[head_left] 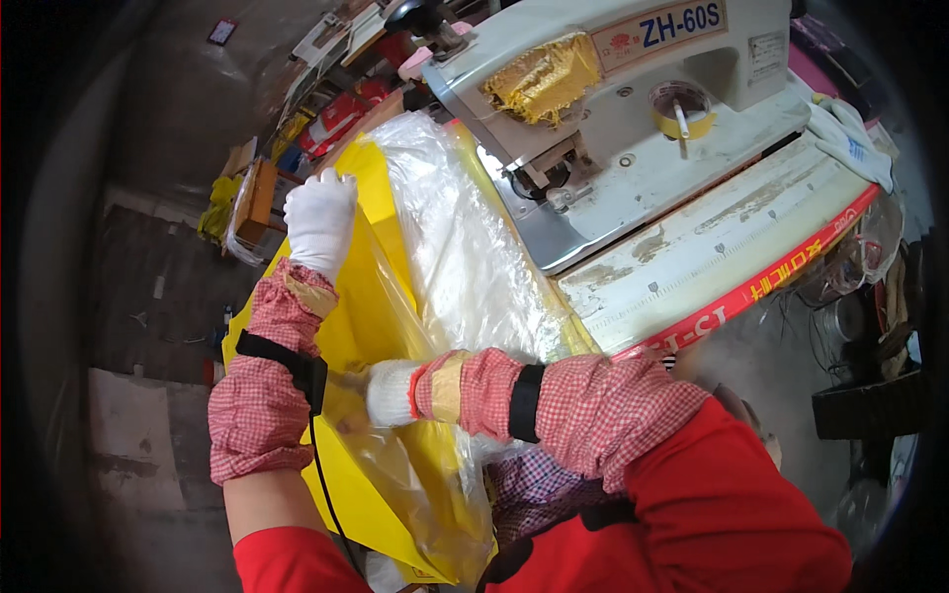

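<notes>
A large yellow bag (381,504) hangs in front of me with its mouth spread. Clear plastic film (455,237) spills over its far right side onto the machine, and more film lies inside it. My left hand (321,217), in a white knitted glove, is closed at the far edge of the bag and grips it there. My right hand (392,393), also gloved, reaches left into the bag's opening against the film. Its fingers are hidden by the film and the fold of the bag. Checked red sleeve covers are on both forearms, each with a black strap.
A grey-white sewing-type machine (633,109) stands at the upper right, with a tape roll (682,111) on it. Its worn work table (712,232) has a red front edge. A spare white glove (850,138) lies at the table's right end. A wooden stool-like piece (259,203) stands far left.
</notes>
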Motion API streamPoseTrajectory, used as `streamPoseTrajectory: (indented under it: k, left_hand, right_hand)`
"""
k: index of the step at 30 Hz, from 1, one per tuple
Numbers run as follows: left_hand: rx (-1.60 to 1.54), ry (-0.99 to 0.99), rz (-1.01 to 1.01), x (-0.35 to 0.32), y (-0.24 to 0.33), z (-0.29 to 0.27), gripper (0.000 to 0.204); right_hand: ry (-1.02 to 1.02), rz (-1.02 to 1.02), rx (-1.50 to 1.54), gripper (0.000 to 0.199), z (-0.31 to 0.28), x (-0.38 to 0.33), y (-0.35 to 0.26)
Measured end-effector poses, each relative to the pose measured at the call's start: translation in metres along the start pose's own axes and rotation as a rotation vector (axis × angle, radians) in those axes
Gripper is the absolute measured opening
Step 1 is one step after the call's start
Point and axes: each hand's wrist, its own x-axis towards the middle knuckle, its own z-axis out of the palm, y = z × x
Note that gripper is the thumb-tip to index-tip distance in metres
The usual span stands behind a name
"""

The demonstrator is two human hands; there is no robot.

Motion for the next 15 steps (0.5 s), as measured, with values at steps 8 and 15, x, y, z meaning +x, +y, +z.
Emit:
streamPoseTrajectory:
  k: [8, 15]
  left_hand:
    - [-0.021, -0.066, -0.096, 0.02, -0.004, -0.001, 0.01]
    - [0.262, 0.108, 0.168, 0.077, -0.106, -0.103, 0.015]
  right_hand:
    - [-0.095, -0.36, -0.278, 0.054, -0.007, -0.024, -0.026]
    - [-0.184, -0.379, -0.059, 0.039, 0.05, -0.139, -0.034]
